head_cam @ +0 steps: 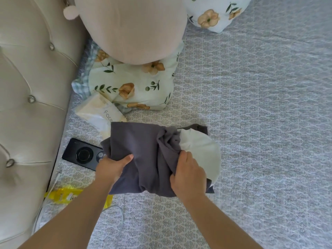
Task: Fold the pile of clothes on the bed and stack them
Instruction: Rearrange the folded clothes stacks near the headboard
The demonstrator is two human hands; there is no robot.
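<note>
Dark grey soft knit garment (pixel 142 155) at lower centre of frame, lying on grey patterned bedspread (pixel 251 105). Your left hand (pixel 112 168) clamps garment's left edge, thumb on top. Your right hand (pixel 188 174) pinches bunched grey fold at right. White cloth (pixel 201 151) tucked under garment's right side. Black phone (pixel 81 154) left of garment, partly under it.

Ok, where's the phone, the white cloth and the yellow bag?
phone (pixel 81 154), head view, on the round ring on its back.
white cloth (pixel 201 151), head view, on its bare middle, right of the grey cloth.
yellow bag (pixel 62 194), head view, on the part left of the arm.
</note>
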